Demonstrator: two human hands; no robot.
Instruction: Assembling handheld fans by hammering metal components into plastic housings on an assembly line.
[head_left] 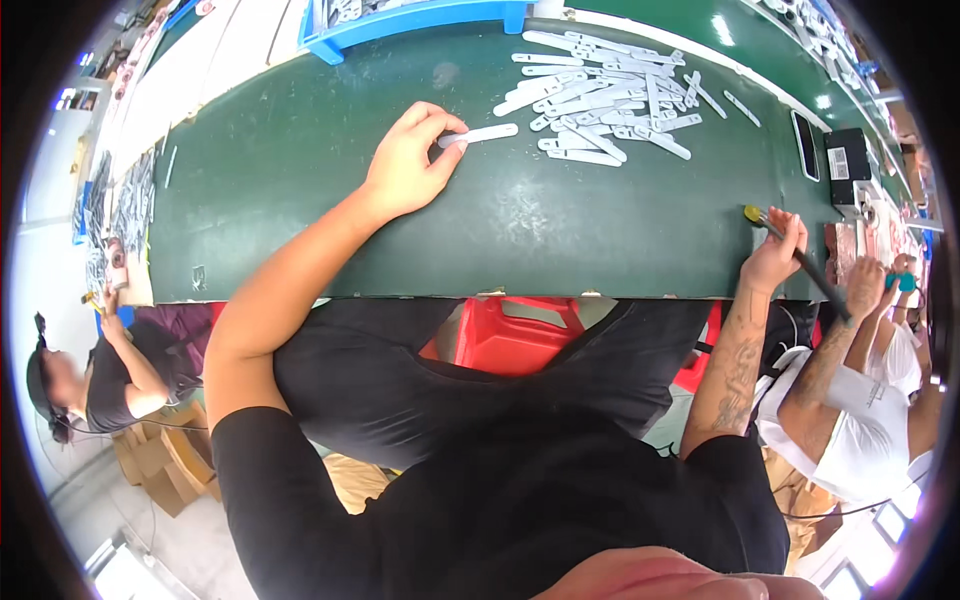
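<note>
My left hand is over the middle of the green table, thumb and fingers pinched on one end of a flat grey metal strip. The strip's rounded free end points right, toward a loose pile of similar strips. Near the table's right front edge, my right hand is wrapped around a long dark stick-like tool with a yellow tip. That tip is turned up and to the left, apart from the strips. The tool's exact kind cannot be made out.
A blue rack stands at the far edge of the green table. A phone and a black box lie at the right. Co-workers sit on both sides. A red stool is below the table's front edge.
</note>
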